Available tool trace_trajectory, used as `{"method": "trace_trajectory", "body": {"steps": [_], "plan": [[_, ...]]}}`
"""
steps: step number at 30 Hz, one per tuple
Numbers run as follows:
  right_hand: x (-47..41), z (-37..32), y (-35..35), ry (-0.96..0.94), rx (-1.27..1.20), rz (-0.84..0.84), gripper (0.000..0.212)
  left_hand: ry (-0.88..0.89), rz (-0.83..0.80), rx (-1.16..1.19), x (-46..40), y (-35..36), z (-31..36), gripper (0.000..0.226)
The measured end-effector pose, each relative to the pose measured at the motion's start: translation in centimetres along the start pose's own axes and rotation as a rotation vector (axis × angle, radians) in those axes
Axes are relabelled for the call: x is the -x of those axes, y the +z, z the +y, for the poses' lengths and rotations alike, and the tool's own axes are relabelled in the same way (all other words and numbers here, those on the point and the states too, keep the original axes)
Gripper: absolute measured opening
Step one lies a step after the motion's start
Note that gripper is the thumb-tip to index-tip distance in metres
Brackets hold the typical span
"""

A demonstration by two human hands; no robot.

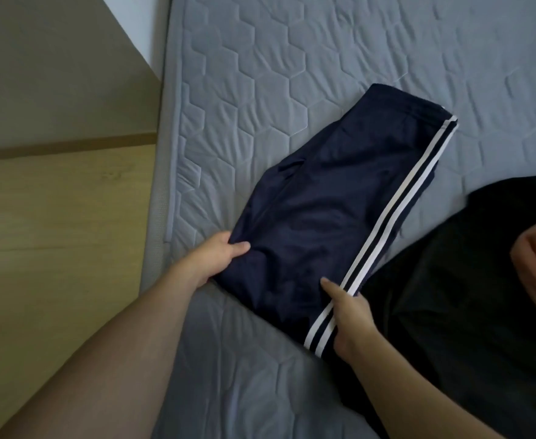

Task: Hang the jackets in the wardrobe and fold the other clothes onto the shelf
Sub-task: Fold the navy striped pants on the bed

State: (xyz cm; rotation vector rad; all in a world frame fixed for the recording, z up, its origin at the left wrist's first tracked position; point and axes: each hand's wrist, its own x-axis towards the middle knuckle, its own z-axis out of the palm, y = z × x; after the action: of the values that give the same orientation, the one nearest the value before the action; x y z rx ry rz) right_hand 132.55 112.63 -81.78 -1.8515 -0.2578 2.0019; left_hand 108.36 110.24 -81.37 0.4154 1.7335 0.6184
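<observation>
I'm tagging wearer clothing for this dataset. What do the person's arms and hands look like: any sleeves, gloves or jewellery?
Both forearms are bare, with no sleeves in view. The left hand and right hand wear no gloves; no rings or watch show.

Mattress (292, 58), pale grey-blue, quilted in hexagons, piped seam along its left edge. Wood floor (54, 232) beside it on the left. Lying directly on the mattress: folded navy garment (330, 198) with white stripes down one side, set diagonally, near the left edge. Black garment (466, 312) spread over the right side, touching the navy one along its striped edge. Quilting creased around the navy garment.
</observation>
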Motion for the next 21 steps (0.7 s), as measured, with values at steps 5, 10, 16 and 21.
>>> {"method": "trace_trajectory", "body": {"steps": [5,10,16,21], "plan": [[4.3,4.7,-0.6,0.252,0.394,-0.018,0.053,-0.134,0.093,-0.206,5.5,-1.5,-4.8,0.036],[9.8,9.2,-1.0,0.631,0.6,-0.161,0.029,-0.5,-0.007,-0.46,13.1,-4.0,-9.9,0.029],[14.7,10.9,-0.1,0.624,0.389,-0.105,0.028,-0.657,0.01,-0.332,20.5,-7.0,-10.0,0.024],[14.2,4.6,-0.4,0.516,0.102,-0.078,0.024,-0.455,0.082,0.19,19.0,-7.1,-3.2,0.031]]}}
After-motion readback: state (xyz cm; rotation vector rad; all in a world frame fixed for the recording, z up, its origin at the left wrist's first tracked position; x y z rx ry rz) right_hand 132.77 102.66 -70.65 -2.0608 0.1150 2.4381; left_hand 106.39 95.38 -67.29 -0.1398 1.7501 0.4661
